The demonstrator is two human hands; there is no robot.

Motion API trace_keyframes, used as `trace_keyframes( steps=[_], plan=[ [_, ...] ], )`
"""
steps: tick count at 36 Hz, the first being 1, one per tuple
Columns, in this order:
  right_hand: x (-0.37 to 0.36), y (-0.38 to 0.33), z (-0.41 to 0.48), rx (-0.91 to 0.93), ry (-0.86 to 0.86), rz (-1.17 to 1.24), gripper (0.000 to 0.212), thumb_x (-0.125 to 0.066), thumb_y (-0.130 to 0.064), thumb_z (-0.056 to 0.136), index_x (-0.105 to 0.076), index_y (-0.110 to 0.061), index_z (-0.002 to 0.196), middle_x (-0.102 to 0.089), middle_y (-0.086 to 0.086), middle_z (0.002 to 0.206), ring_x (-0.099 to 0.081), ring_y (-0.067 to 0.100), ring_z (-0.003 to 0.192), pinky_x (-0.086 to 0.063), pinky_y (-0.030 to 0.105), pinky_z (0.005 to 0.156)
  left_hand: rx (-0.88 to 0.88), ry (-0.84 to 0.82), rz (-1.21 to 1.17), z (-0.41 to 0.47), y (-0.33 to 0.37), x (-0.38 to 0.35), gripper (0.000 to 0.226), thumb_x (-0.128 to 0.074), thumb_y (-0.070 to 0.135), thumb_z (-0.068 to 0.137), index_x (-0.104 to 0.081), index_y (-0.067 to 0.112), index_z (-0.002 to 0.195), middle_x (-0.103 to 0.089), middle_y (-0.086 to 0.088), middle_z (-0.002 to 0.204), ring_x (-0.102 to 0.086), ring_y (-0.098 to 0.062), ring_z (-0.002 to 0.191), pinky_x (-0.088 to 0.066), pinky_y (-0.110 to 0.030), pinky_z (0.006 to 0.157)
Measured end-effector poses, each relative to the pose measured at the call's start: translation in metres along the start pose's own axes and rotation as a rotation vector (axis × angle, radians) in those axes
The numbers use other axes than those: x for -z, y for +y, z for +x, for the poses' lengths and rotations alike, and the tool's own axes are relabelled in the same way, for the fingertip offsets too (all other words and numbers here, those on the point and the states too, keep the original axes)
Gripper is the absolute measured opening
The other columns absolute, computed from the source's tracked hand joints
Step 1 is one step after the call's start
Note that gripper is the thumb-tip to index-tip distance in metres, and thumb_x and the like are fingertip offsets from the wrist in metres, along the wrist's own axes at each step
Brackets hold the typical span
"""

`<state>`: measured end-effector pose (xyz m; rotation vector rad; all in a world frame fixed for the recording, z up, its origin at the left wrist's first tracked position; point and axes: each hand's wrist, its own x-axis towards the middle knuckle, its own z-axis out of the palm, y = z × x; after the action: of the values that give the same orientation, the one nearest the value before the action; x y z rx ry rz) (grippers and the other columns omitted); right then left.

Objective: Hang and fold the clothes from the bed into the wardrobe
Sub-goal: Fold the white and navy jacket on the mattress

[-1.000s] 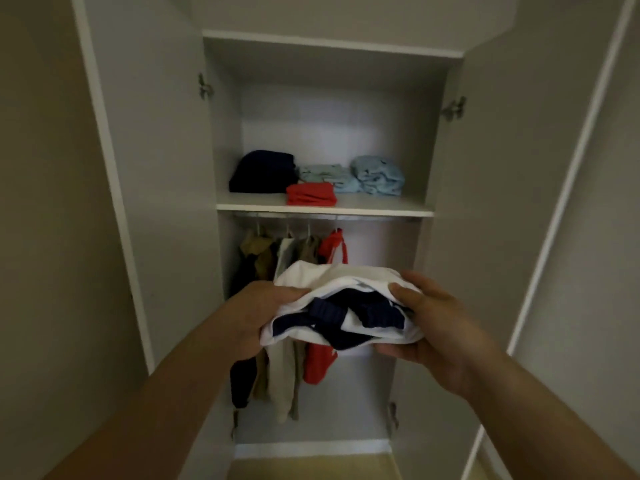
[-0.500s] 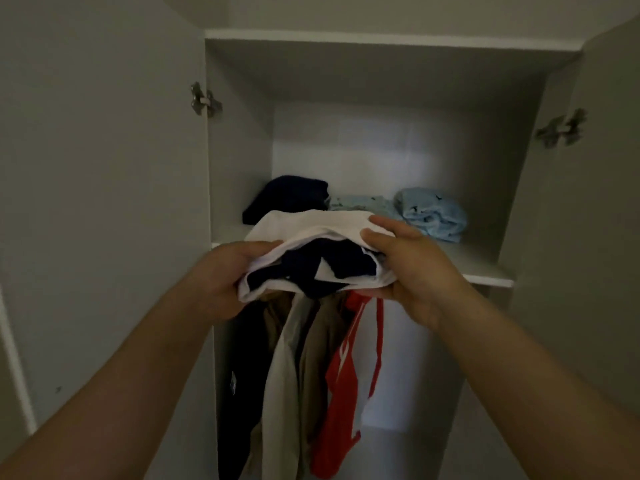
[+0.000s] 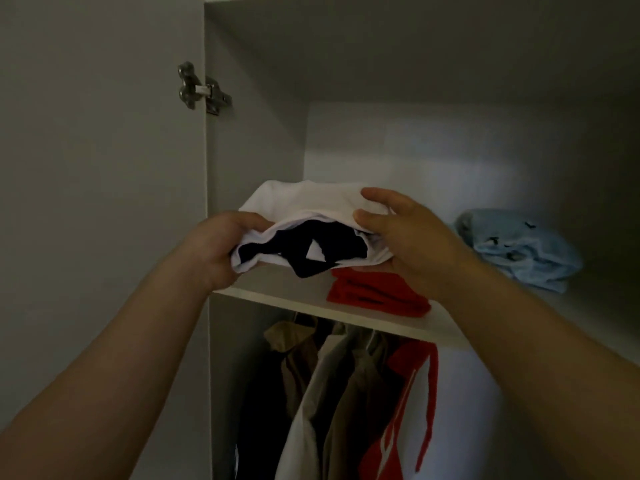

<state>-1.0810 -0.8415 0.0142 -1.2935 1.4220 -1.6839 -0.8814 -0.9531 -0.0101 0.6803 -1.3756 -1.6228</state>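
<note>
Folded white shirt point(image 3: 304, 206), gripped at nine and three o'clock by left hand point(image 3: 221, 245) and right hand point(image 3: 407, 244), fingers curled round its ends, likely to keep folds together, low over wardrobe shelf point(image 3: 277, 287).

Two arms show from the bottom corners of the view, the left forearm point(image 3: 138, 358) and the right forearm point(image 3: 526, 344), both bare from the frame's edge to the wrist. Each ends in a bare hand, the left hand point(image 3: 221, 249) and the right hand point(image 3: 408, 244), broad, with short rounded fingers point(image 3: 378, 197). The dim light hides nails and other fine detail.
</note>
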Motion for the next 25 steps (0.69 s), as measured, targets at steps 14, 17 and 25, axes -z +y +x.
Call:
trace_keyframes(
  steps=[14, 17, 25],
  plan=[
    [-0.049, 0.077, 0.125, 0.24, -0.285, -1.128, 0.055, -0.04, -0.058, 0.1, -0.055, -0.019, 0.135, -0.054, 0.006, 0.139, -0.047, 0.03, 0.129, -0.039, 0.031, 0.1, -0.294, 0.367, 1.28, 0.123, 0.001, 0.051, 0.086, -0.071, 0.013, 0.083, -0.025, 0.013, 0.156, -0.038, -0.015, 0.154, -0.04, -0.031, 0.139, -0.034, -0.034, 0.112],
    [-0.049, 0.098, 0.125, 0.222, -0.478, -1.553, 0.071, -0.027, -0.074, 0.093, -0.062, -0.018, 0.117, -0.051, 0.012, 0.126, -0.037, 0.033, 0.122, -0.031, 0.047, 0.101, -0.27, -0.122, 1.466, 0.127, -0.02, 0.051, 0.078, -0.072, 0.024, 0.085, -0.034, 0.025, 0.153, -0.038, 0.007, 0.151, -0.038, -0.016, 0.14, -0.032, -0.029, 0.113],
    [-0.037, 0.121, 0.123, 0.687, -0.376, -1.486, 0.052, -0.045, -0.06, 0.092, -0.049, -0.019, 0.123, -0.061, 0.003, 0.116, -0.056, 0.024, 0.105, -0.034, 0.038, 0.092, -0.329, -0.192, 1.374, 0.122, -0.072, 0.064, 0.083, -0.083, 0.043, 0.077, -0.035, 0.046, 0.144, -0.039, 0.028, 0.138, -0.04, 0.006, 0.126, -0.024, 0.004, 0.092]
  ],
)
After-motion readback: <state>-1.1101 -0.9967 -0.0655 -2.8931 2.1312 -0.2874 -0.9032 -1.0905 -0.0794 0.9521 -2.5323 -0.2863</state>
